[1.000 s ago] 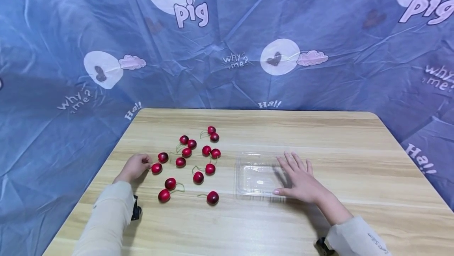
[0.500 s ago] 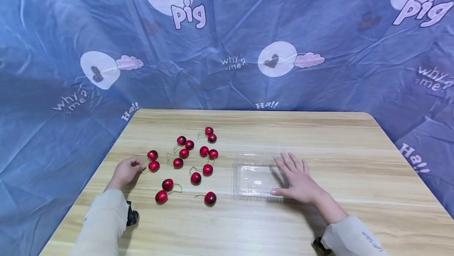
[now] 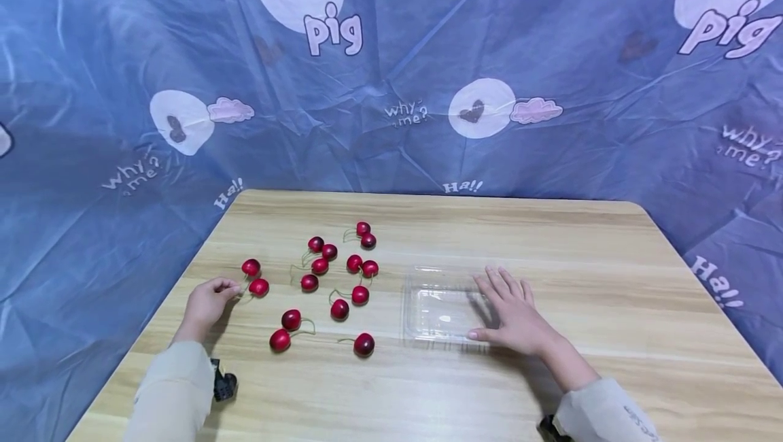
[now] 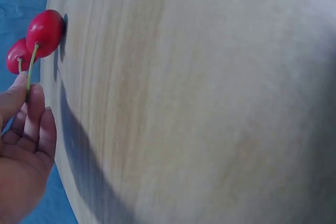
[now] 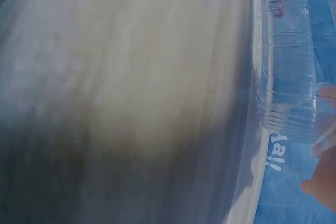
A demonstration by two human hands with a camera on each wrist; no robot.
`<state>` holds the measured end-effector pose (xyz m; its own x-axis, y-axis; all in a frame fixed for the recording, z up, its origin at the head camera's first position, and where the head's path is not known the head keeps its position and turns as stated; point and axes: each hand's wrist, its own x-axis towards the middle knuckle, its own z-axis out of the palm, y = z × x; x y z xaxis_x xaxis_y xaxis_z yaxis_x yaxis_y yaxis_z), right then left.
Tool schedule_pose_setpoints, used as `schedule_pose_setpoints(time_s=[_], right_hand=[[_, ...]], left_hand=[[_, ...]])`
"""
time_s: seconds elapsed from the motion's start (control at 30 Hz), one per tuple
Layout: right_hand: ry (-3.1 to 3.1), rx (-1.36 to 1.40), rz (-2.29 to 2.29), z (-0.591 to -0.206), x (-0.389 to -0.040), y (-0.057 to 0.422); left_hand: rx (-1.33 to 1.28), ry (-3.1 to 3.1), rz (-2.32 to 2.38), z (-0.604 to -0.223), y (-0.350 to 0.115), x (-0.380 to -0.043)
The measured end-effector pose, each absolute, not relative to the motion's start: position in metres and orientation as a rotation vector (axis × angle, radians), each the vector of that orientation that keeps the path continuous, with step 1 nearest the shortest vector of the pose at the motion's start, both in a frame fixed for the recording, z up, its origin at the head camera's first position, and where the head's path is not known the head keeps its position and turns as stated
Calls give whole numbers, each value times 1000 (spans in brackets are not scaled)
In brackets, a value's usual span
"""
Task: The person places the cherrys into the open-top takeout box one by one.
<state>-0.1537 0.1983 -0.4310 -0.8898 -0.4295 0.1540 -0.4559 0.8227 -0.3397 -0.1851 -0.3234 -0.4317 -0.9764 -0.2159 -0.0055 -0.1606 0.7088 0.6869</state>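
At the left of the table, my left hand pinches the green stem of a pair of red cherries between thumb and fingertips. In the head view these cherries are just beyond the fingertips, near the tabletop. My right hand lies with spread fingers over the right side of a clear plastic box. The right wrist view shows only part of that hand beside the box's transparent wall. Whether the palm touches the box is hidden.
Several more cherries with stems lie between the hands, among them a pair near the front and a single cherry. The wooden table ends at a blue printed cloth behind.
My left hand has drawn back to the left, carrying the pinched cherry pair away from the other cherries. The right hand stays at the box, and the head view has shifted slightly.
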Motion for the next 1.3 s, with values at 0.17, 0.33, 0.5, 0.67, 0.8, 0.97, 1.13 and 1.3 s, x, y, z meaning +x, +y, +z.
schedule_pose_setpoints(time_s=[0.17,0.33,0.5,0.67,0.8,0.97,1.13,1.3], right_hand=[[-2918,708,580,-432,-153,198],[-2906,703,597,-433,-152,197],[-2904,700,589,-435,-151,197],[-2886,695,573,-435,-151,197],[-2885,698,573,-435,-151,196],[-2889,697,572,-435,-151,196],[-2890,702,577,-435,-152,196],[-2886,700,586,-434,-151,197]], left_hand=[[334,-2766,-1308,-429,-318,-181],[356,-2675,-1452,-428,-309,-177],[366,-2668,-1305,-425,-302,-176],[394,-2558,-1389,-422,-292,-176],[360,-2481,-1438,-421,-283,-175],[227,-2445,-1471,-429,-278,-179],[105,-2396,-1478,-446,-275,-189],[27,-2366,-1500,-445,-263,-189]])
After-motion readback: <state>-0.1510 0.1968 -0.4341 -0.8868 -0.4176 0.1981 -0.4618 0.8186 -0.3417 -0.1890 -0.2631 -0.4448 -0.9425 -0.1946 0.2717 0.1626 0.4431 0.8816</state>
